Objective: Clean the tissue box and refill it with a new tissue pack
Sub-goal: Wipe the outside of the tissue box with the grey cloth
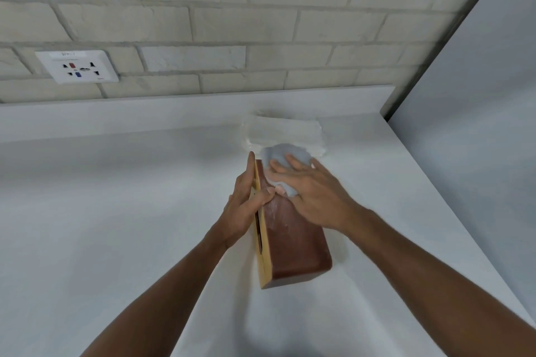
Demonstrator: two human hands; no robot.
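Head view: a reddish-brown wooden tissue box point(293, 243) with a pale yellow slotted face lies on its side on the white counter point(116, 211). Its long axis runs away from the camera, its broad brown side faces up, and the yellow face with the dark slot is turned to the left.

The left hand point(246, 206) grips the far half of the box. Its fingers point(250, 165) lie straight along the yellow face, and the thumb hooks over the top edge onto the brown side.

The right hand point(313, 197) is on the far end of the box's upward side and holds a bunched pale blue-grey cloth point(285, 155) there. Its fingers point(293, 161) are spread and bent over the wad, pressing it against the wood, and the thumb is tucked at the wad's near edge. Faint whitish smears show on the brown side just nearer the camera than the cloth.

Just beyond the box's far end lies a white tissue pack in clear plastic wrap point(285, 130). It lies crosswise on the counter, and the cloth partly hides its near edge.

Behind the box rises a pale grey brick wall point(232, 23). A white wall socket plate point(77, 66) sits on it well to the left of the box. To the right of the box, past the counter's edge, stands a plain white panel point(478, 95).
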